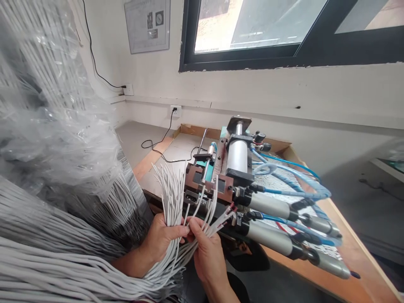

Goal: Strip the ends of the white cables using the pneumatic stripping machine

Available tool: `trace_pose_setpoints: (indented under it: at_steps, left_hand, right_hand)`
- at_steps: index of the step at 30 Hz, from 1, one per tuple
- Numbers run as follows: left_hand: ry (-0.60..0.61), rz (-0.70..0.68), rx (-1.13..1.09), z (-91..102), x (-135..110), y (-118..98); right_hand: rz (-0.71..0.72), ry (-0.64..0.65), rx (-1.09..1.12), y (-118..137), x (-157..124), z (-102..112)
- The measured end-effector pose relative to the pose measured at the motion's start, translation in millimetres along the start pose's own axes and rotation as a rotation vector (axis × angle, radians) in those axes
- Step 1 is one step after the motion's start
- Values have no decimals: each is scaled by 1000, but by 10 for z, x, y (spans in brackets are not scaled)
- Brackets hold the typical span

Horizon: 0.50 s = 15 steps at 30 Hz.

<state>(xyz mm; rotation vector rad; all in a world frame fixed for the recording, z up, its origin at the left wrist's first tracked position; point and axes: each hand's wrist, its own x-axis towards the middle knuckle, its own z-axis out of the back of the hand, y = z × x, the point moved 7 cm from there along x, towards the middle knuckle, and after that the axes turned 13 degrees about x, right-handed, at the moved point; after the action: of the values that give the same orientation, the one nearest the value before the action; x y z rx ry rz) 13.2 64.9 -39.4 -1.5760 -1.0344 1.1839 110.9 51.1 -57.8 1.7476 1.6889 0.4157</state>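
A thick bundle of light grey cables [172, 198] stands fanned upward in my left hand [164, 235], whose thumb presses across it. My right hand [206, 248] is closed around a smaller group of the same cables [211, 212], and its fingertips meet the left thumb. Several cable ends [229, 213] at the right show stripped, reddish tips. Just beyond my hands is a pneumatic machine [208, 185] with brown metal blocks and silver cylinders; a few cables reach in front of its jaws. The palms and some fingers are hidden behind the cables.
Long grey cables [47, 269] lie across the lower left. Plastic-wrapped cables [53, 118] hang above them. Silver air cylinders [271, 242] and blue hoses [293, 189] extend right from the machine over a wooden-edged table [356, 252]. A black power cord [167, 160] runs to a wall socket [176, 111].
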Motion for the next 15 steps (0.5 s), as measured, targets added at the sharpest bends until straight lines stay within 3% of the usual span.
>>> trace_pose_setpoints:
  at_steps: [5, 11, 15]
  left_hand:
    - [-114, -14, -86, 99, 46, 41]
    - [-241, -32, -91, 206, 65, -37]
    - [-251, -44, -80, 230, 76, -70]
  right_hand:
    - [108, -176, 13, 61, 7, 163]
    - [5, -223, 112, 71, 102, 89]
    - [-43, -222, 124, 47, 133, 84]
